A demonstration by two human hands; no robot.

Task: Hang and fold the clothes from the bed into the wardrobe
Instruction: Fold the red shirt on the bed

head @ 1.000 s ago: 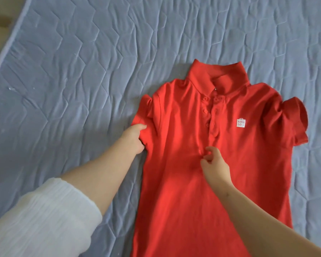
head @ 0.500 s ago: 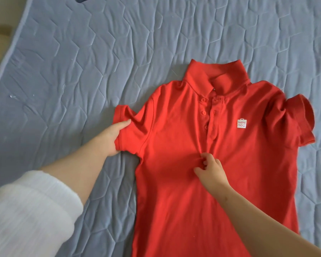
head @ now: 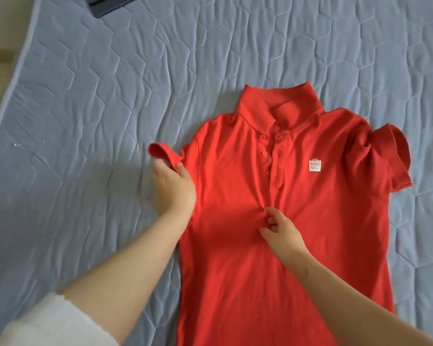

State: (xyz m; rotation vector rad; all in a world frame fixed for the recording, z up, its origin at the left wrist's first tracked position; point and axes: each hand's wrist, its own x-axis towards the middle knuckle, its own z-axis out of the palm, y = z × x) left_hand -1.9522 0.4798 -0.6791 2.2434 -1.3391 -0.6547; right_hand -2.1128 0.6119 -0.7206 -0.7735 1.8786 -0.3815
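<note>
Red polo shirt [head: 235, 270] lies front-up on the blue quilted bed [head: 85, 121], its collar [head: 280, 103] at the end away from me. My left grip [head: 173, 188] pinches the short sleeve [head: 164, 156] at its hem, thumb on top, and the cuff curls up just beyond the grip. My right grip [head: 283, 233] pinches a tuck of fabric just below the button placket [head: 275, 171], creases running out from the fingertips. A white logo patch [head: 315, 166] sits beyond and right of that grip. The other sleeve [head: 390, 156] lies bunched well to its right. A dark object [head: 113, 5] lies far beyond the left grip.
</note>
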